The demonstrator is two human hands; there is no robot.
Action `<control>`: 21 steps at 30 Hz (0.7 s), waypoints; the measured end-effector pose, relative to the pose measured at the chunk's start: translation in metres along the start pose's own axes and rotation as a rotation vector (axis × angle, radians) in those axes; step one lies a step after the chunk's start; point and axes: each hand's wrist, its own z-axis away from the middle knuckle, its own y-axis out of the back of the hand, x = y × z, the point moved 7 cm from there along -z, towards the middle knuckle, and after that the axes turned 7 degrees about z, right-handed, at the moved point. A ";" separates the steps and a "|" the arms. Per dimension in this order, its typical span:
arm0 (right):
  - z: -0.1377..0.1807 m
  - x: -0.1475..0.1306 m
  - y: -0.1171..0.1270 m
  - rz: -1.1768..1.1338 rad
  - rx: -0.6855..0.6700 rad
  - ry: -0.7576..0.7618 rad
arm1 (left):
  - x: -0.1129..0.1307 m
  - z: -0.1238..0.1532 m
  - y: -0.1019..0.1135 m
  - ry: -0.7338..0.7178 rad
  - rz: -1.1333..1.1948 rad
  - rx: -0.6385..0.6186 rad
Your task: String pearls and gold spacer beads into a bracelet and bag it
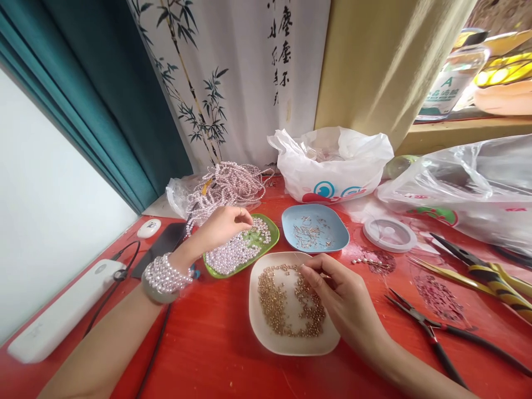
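Observation:
My left hand [226,224] hovers over a green dish [272,224] of pale pearl beads, fingers pinched together at the beads. Pearl bracelets [166,275] wrap that wrist. My right hand [341,296] rests over a white dish [257,327] of small gold beads, fingers curled in a pinch on something too small to make out. A blue dish [338,233] with thin metal pins sits just behind.
Strung pearls [228,185] lie heaped behind the green dish. White plastic bags [332,160] stand at the back, a clear one [465,183] at right. A cord spool [389,234], pliers [436,332], yellow-handled pliers [486,271], a white power strip [62,310] and cables share the red table [208,343].

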 end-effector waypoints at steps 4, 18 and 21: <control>0.000 0.001 -0.001 -0.017 -0.017 -0.012 | -0.018 -0.003 0.005 -0.004 -0.167 0.008; 0.000 -0.001 -0.001 -0.027 -0.022 0.002 | -0.021 0.002 -0.003 -0.021 -0.179 -0.007; -0.001 0.000 -0.002 -0.039 -0.033 -0.008 | -0.004 0.002 -0.014 -0.032 -0.061 -0.080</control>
